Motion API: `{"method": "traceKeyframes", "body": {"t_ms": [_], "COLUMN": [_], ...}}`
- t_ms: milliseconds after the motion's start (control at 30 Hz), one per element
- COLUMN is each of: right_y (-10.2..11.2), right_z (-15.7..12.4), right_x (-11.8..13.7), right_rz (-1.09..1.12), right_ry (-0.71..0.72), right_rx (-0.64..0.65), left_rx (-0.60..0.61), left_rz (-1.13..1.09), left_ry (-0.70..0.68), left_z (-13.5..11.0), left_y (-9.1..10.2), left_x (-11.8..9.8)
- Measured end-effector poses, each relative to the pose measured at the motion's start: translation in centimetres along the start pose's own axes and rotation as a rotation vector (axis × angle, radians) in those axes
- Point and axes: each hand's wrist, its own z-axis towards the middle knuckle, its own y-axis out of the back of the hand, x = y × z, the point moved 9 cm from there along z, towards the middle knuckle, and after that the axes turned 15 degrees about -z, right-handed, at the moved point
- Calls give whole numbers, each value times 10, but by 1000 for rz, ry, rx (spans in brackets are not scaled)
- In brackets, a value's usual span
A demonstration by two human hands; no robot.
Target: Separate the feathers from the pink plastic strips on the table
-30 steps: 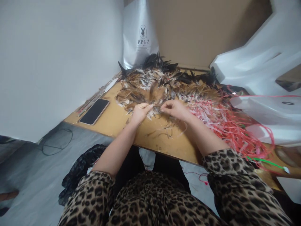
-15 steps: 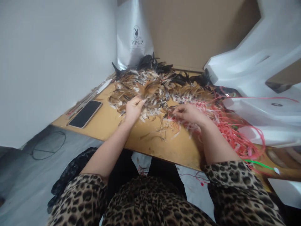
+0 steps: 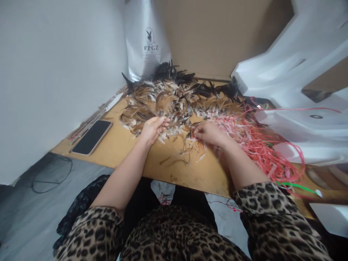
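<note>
Brown, black and whitish feathers lie heaped over the yellowish tabletop. My left hand is at the near side of the heap, thumb and forefinger pinched together and the other fingers loosely curled. Whatever is between its fingertips blends into the brown feathers behind. Just beyond it a fan-shaped brown tuft stands out on the heap. To the right, my right hand is closed palm-down, its fingertips pinching small dark feathers. Red and pale strings spread beside and beyond that hand.
A phone lies at the table's left. Behind the heap stands a silvery-white bag with printing. Large white foam-like pieces crowd the right, near tangled red strings and a green strip. The table's front edge faces me.
My left hand has come down toward me, away from the brown tuft that was at its fingertips. My right hand's fingers have closed more. The view has shifted slightly.
</note>
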Motion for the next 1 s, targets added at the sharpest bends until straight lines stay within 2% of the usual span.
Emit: {"method": "traceKeyframes", "body": {"t_ms": [167, 233, 467, 667, 833, 1000], "right_y": [-7, -2, 19, 8, 1, 11], "right_z": [2, 1, -14, -10, -5, -10], "right_x": [3, 3, -20, -13, -3, -1], "right_rz": [-88, -23, 680, 1230, 1455, 1475], "right_ry": [-72, -77, -196, -173, -161, -162], "right_rx": [48, 26, -53, -7, 15, 23], "left_rx": [29, 35, 65, 118, 177, 205], "left_rz": [-19, -13, -43, -62, -43, -52], "left_ry": [29, 41, 77, 130, 201, 224], "left_z": [-1, -2, -3, -6, -13, -15], "left_y": [-3, -4, -4, -11, -20, -24], "left_x": [3, 5, 10, 15, 23, 24]}}
